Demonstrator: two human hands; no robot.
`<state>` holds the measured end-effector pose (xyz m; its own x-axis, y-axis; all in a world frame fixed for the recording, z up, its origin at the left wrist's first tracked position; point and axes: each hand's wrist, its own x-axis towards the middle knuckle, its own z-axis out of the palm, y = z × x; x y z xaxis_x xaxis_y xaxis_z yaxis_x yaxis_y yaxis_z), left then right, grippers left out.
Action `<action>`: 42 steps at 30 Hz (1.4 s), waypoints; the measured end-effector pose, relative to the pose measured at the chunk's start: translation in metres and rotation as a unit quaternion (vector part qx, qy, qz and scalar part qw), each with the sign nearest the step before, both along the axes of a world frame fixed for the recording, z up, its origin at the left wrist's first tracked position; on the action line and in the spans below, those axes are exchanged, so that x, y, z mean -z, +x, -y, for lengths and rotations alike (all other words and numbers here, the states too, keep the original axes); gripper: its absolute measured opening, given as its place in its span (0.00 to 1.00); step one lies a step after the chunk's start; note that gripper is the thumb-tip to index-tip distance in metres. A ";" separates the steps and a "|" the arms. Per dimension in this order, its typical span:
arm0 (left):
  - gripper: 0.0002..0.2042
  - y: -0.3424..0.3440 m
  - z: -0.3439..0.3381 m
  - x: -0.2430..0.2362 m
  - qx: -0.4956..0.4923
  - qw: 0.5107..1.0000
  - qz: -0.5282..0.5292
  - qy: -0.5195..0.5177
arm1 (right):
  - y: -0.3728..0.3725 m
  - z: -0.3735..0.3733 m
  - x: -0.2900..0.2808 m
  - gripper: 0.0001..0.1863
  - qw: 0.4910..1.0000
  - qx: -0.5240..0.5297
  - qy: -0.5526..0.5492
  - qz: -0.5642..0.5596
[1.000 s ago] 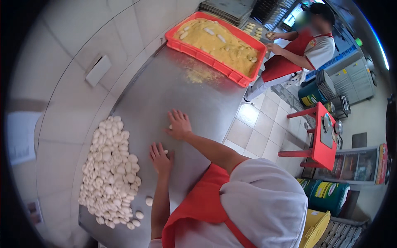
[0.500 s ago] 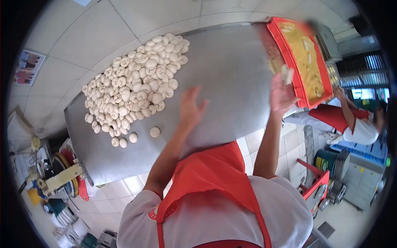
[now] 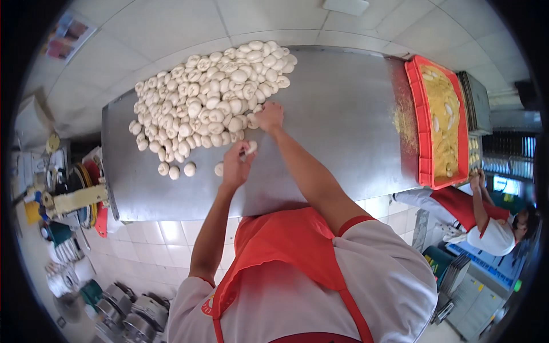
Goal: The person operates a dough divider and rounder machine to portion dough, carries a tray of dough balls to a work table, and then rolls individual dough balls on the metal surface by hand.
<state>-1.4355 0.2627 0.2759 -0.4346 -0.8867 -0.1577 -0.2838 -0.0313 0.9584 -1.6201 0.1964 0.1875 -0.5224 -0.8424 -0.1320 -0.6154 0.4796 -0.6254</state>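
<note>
A large heap of round white dough balls (image 3: 214,91) covers the left part of the steel table. Near the heap's front edge, my left hand (image 3: 234,167) pinches one dough ball (image 3: 251,147) between thumb and fingers. My right hand (image 3: 270,116) reaches across to the heap's right edge. Its fingers are curled against another dough ball (image 3: 253,120), and the fingertips are partly hidden. Just left of my left hand lies a loose dough ball (image 3: 219,169). Several more sit in front of the heap, including one dough ball (image 3: 190,169) farther left.
A red tray (image 3: 424,137) of yellow crumbs, with long white dough pieces (image 3: 449,114) in it, stands at the table's right end. Crumbs (image 3: 405,126) are scattered beside it. Beyond, a co-worker in a red apron (image 3: 454,203) stands near stacked trays (image 3: 476,103).
My right hand has come left from the red tray, where it let go of pale dough pieces, to the heap. My left hand, empty before, now holds a dough ball. The view has shifted.
</note>
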 end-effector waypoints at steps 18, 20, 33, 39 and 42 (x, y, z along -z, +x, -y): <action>0.45 -0.023 -0.050 0.058 0.297 0.852 0.327 -0.281 | -0.049 -0.240 -0.007 0.46 0.964 0.004 0.135 -0.231; 0.46 -0.064 -0.023 0.052 0.326 0.832 0.332 -0.303 | -0.077 -0.179 -0.019 0.46 0.958 0.047 0.168 -0.226; 0.32 -0.083 -0.035 0.061 0.262 0.871 0.323 -0.261 | -0.094 -0.192 -0.016 0.29 0.985 0.039 0.028 -0.163; 0.26 -0.092 -0.077 0.026 0.310 0.936 0.104 0.135 | -0.045 -0.307 0.029 0.23 0.810 0.349 -0.115 0.457; 0.30 -0.107 -0.086 0.000 0.332 0.927 0.029 -0.172 | -0.077 -0.312 -0.023 0.44 0.433 0.320 -0.311 0.783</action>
